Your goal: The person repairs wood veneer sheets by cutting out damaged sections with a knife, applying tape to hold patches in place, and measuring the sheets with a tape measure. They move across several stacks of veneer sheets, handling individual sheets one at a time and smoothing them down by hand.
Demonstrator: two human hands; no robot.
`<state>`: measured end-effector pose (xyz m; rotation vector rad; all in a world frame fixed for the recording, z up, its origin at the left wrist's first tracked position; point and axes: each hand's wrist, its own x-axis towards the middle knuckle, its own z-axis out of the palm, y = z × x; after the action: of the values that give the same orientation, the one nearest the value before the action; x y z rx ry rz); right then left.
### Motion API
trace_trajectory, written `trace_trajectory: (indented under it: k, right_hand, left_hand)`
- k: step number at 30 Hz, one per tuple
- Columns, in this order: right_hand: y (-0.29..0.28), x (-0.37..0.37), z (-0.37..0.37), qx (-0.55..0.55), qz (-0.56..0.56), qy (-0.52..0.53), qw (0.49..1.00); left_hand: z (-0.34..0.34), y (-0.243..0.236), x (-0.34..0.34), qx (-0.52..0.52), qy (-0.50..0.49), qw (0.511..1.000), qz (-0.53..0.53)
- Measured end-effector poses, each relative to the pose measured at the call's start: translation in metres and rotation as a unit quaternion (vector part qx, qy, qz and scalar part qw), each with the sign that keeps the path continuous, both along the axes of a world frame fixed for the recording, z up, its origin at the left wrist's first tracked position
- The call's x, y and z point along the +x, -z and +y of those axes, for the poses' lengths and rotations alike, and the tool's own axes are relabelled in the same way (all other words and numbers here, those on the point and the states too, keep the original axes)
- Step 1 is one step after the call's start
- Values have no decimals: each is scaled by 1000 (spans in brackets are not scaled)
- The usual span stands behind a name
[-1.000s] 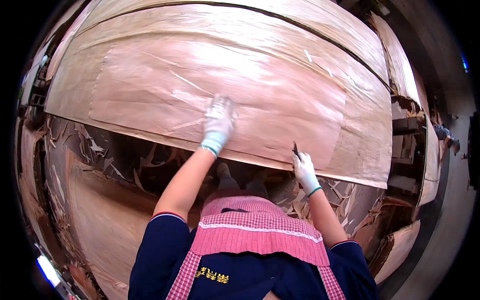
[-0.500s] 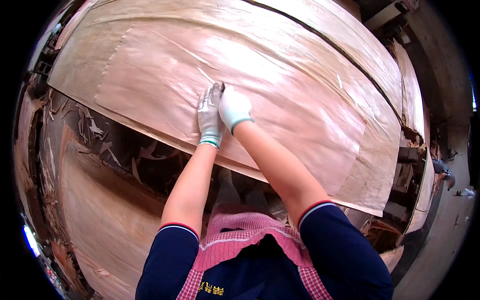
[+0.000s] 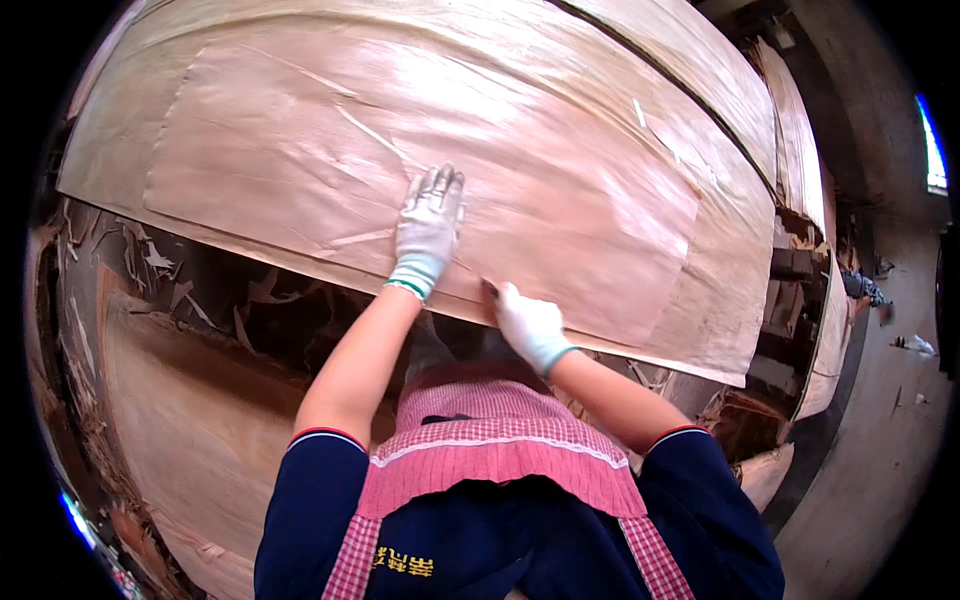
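Note:
A thin pinkish wood veneer sheet (image 3: 560,190) lies on a larger, paler veneer sheet (image 3: 725,290). My left hand (image 3: 430,220), in a white work glove with grey fingertips, presses flat on the pinkish sheet, fingers stretched away from me. At the near edge, to the right of it, my gloved right hand (image 3: 530,325) is closed around a small dark knife-like tool (image 3: 489,290); its tip points away from me and its handle is hidden in the fist. A narrow pale slit (image 3: 370,132) runs in the pinkish sheet beyond my left fingers.
Beyond a dark gap, another veneer sheet (image 3: 690,50) lies at the far side. A brown wood sheet (image 3: 190,400) lies at lower left, among torn veneer scraps (image 3: 155,255). On the right are stacked wood pieces (image 3: 790,300) and the grey floor (image 3: 880,440).
My right hand has drawn back from beside the left fingertips to the sheet's near edge, with the dark tool in it. My left hand now lies flat, fingers spread a little. The view has shifted.

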<state>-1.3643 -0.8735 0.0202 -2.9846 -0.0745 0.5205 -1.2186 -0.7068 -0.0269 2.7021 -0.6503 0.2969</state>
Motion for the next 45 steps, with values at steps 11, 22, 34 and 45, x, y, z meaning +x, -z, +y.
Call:
trace_trajectory:
  k: [11,22,34,45]
  right_hand:
    - [-28,-24,-184,-59,128,-189,972]
    - [-64,28,-246,5,-36,-252,967]
    - [-46,233,-71,27,-94,-147,984]
    - [-18,308,14,68,-94,-348,930]
  left_hand:
    - [-114,-7,-61,-25,82,993,82]
    - [-108,-9,-63,-18,61,996,58]
    - [50,-51,92,-129,-166,967,143]
    - [56,-44,99,-62,-141,979,136]
